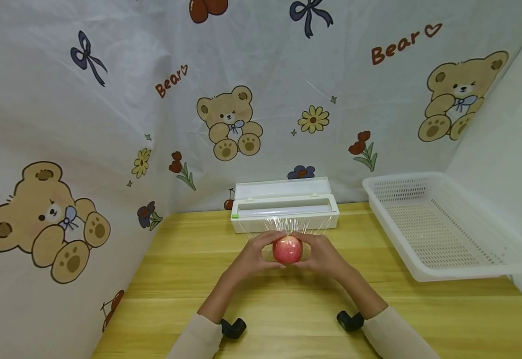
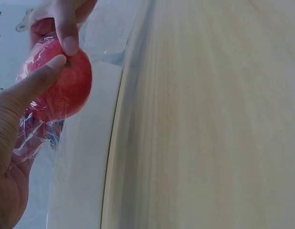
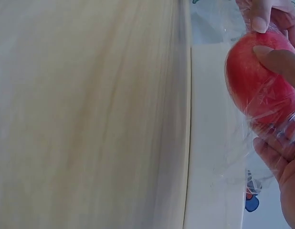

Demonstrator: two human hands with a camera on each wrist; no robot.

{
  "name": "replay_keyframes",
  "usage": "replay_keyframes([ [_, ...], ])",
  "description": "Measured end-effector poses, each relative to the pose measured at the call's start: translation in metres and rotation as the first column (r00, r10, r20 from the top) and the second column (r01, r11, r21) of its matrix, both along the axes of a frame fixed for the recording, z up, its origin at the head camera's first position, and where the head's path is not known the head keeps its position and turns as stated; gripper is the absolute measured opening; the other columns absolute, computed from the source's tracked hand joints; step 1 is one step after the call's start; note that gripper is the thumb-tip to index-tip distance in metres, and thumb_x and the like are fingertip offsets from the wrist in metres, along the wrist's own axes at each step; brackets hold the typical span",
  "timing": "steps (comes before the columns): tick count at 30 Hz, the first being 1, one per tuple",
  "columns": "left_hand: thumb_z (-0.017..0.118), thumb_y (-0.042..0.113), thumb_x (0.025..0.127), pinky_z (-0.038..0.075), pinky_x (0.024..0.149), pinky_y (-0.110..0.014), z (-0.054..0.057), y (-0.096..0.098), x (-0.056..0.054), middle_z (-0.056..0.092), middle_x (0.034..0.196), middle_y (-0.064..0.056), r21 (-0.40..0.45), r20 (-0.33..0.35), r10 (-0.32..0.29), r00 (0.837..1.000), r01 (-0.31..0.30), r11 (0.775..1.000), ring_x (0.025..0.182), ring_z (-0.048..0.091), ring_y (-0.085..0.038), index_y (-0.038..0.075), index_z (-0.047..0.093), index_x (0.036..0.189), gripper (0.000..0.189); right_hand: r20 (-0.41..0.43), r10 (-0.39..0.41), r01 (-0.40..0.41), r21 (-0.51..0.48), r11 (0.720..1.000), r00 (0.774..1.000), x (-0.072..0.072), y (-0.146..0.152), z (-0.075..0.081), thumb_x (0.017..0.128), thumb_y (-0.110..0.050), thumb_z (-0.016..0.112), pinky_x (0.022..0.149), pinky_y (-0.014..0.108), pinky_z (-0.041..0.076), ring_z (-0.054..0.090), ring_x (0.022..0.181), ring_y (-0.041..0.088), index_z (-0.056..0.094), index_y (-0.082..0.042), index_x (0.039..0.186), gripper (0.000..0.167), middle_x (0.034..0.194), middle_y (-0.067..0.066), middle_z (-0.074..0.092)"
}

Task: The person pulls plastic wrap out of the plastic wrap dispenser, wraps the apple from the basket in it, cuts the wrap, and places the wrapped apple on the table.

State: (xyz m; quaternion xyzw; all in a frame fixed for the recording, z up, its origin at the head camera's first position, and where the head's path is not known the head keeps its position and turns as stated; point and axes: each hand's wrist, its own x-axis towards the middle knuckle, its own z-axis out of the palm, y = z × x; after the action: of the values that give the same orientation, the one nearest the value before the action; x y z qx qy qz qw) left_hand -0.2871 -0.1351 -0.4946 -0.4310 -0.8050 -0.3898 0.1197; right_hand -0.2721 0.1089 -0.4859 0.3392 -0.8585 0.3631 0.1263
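A red apple (image 1: 287, 250) is held between both hands above the wooden table, in front of the white box. Clear cling film (image 2: 30, 136) covers part of it and bunches up on its far side, gathered in thin folds. My left hand (image 1: 256, 254) grips the apple from the left, its thumb pressed on the near face close to the stem hollow. From the right, my right hand (image 1: 325, 255) holds it the same way, thumb on the skin and fingers behind among the film. Both thumb tips lie close together in the left wrist view.
Behind the apple stands a long white cling film box (image 1: 285, 222) with its lid raised and a roll inside. A white perforated plastic basket (image 1: 415, 264) sits at the right of the wooden table (image 1: 189, 284). A bear-print cloth (image 1: 269, 65) hangs at the back and left.
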Motion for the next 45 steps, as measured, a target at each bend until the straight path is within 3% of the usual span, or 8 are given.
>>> replay_keyframes([
  [6, 0.094, 0.019, 0.072, 0.052, 0.100, -0.028, -0.002, 0.001, 0.000, 0.061, 0.139, 0.000, -0.004, 0.029, 0.008, 1.000, -0.008, 1.000, 0.129, 0.056, -0.017, 0.015, 0.059, 0.140, 0.077, 0.020, 0.001, -0.001, -0.014, 1.000, 1.000, -0.003, 0.002, -0.005, 0.066, -0.020, 0.097, 0.091, 0.047, 0.058, 0.070, 0.108, 0.025, 0.068, -0.006, 0.129, 0.071, 0.119, 0.007, 0.073],
  [15, 0.094, 0.025, 0.072, 0.053, 0.100, -0.030, -0.003, 0.003, -0.002, 0.063, 0.135, 0.000, -0.020, 0.004, 0.026, 1.000, -0.026, 0.999, 0.126, 0.056, -0.017, 0.016, 0.060, 0.139, 0.076, 0.098, 0.016, -0.014, -0.024, 1.000, 0.995, -0.006, 0.005, -0.005, 0.069, -0.028, 0.096, 0.094, 0.049, 0.057, 0.069, 0.108, 0.021, 0.069, -0.008, 0.129, 0.069, 0.119, 0.003, 0.073],
  [24, 0.093, 0.026, 0.073, 0.053, 0.099, -0.029, -0.005, 0.005, -0.001, 0.062, 0.137, 0.000, -0.020, 0.080, 0.049, 0.996, -0.048, 0.999, 0.126, 0.058, -0.018, 0.017, 0.059, 0.142, 0.077, 0.151, 0.035, -0.030, -0.035, 0.999, 0.988, -0.005, 0.007, -0.002, 0.070, -0.029, 0.095, 0.097, 0.049, 0.055, 0.067, 0.111, 0.020, 0.069, -0.009, 0.129, 0.068, 0.122, 0.001, 0.072],
  [32, 0.093, 0.023, 0.073, 0.052, 0.099, -0.029, -0.007, 0.006, 0.001, 0.057, 0.143, 0.001, 0.020, 0.145, 0.021, 0.989, -0.024, 1.000, 0.130, 0.055, -0.017, 0.013, 0.054, 0.146, 0.083, 0.186, 0.020, -0.014, -0.031, 0.999, 0.982, -0.003, 0.008, 0.000, 0.070, -0.034, 0.094, 0.097, 0.047, 0.055, 0.067, 0.113, 0.021, 0.067, -0.010, 0.133, 0.073, 0.124, 0.002, 0.072],
  [36, 0.092, 0.022, 0.075, 0.053, 0.097, -0.030, -0.010, 0.007, 0.003, 0.060, 0.139, -0.001, 0.033, 0.144, 0.043, 0.989, -0.049, 0.998, 0.126, 0.058, -0.018, 0.010, 0.056, 0.145, 0.079, 0.223, 0.013, -0.006, -0.031, 1.000, 0.975, -0.001, 0.006, 0.002, 0.070, -0.034, 0.094, 0.098, 0.047, 0.055, 0.066, 0.116, 0.023, 0.066, -0.010, 0.134, 0.074, 0.125, 0.002, 0.071],
  [40, 0.093, 0.024, 0.075, 0.055, 0.094, -0.027, -0.012, 0.006, 0.004, 0.064, 0.133, 0.000, 0.039, 0.145, 0.078, 0.986, -0.084, 0.996, 0.121, 0.061, -0.016, 0.015, 0.060, 0.142, 0.076, 0.266, 0.042, -0.034, -0.035, 0.999, 0.963, -0.002, 0.006, 0.001, 0.072, -0.034, 0.093, 0.102, 0.047, 0.052, 0.062, 0.124, 0.025, 0.062, -0.012, 0.139, 0.077, 0.132, 0.002, 0.067],
  [45, 0.094, 0.025, 0.073, 0.055, 0.093, -0.027, -0.012, 0.005, 0.002, 0.065, 0.131, 0.001, 0.057, 0.175, 0.061, 0.983, -0.072, 0.996, 0.118, 0.063, -0.015, 0.017, 0.062, 0.139, 0.074, 0.275, 0.043, -0.041, -0.011, 0.999, 0.960, -0.003, 0.007, -0.001, 0.074, -0.038, 0.092, 0.104, 0.047, 0.050, 0.059, 0.128, 0.027, 0.058, -0.011, 0.144, 0.083, 0.138, 0.005, 0.064],
])
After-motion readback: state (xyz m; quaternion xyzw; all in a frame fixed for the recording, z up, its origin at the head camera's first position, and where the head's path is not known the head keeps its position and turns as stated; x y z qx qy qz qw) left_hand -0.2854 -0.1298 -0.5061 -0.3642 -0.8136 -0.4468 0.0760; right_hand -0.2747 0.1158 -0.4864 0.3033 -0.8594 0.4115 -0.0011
